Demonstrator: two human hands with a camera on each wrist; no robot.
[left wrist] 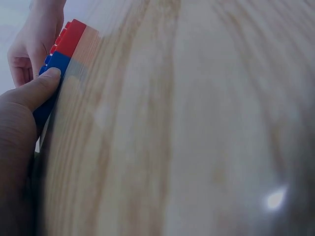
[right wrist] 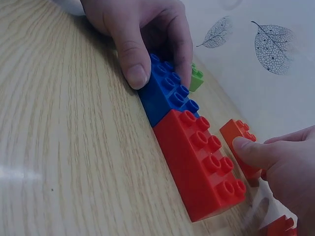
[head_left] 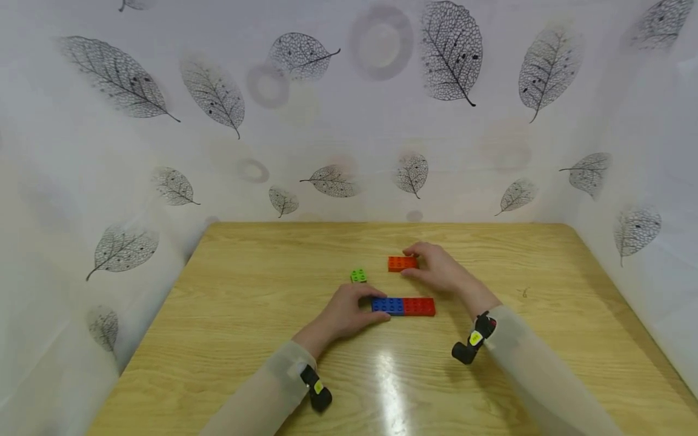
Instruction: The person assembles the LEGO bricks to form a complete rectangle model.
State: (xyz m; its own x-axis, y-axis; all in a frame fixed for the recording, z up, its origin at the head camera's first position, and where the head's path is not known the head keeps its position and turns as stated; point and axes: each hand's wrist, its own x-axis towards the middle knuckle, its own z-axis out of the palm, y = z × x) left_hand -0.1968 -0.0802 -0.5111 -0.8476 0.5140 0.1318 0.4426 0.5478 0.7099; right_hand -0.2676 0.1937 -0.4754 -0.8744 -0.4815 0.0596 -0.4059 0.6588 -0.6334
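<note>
The left hand [head_left: 346,309] pinches the blue brick [head_left: 388,306] near its left end, thumb on the near long side and fingers on the far one, while the right hand [head_left: 436,269] grips the right end of the orange brick [head_left: 398,264] between thumb and fingers. The blue brick lies flat on the wooden table [head_left: 245,290], studs up, its right end touching the red brick [head_left: 419,306] in a straight line; whether anything joins the two cannot be told. The orange brick is farther back, apart from that row, and the small green brick [head_left: 358,275] sits just beyond the left hand. All four look like hard, smooth plastic: probably light, stiff and hard to break, though the glossy sides may slip a little under dry fingertips. The flat long sides, below the studs, seem the best place to take hold, with a pinch square across the width. If the blue and red bricks are merely butted together, a hold on one would not carry the other.
</note>
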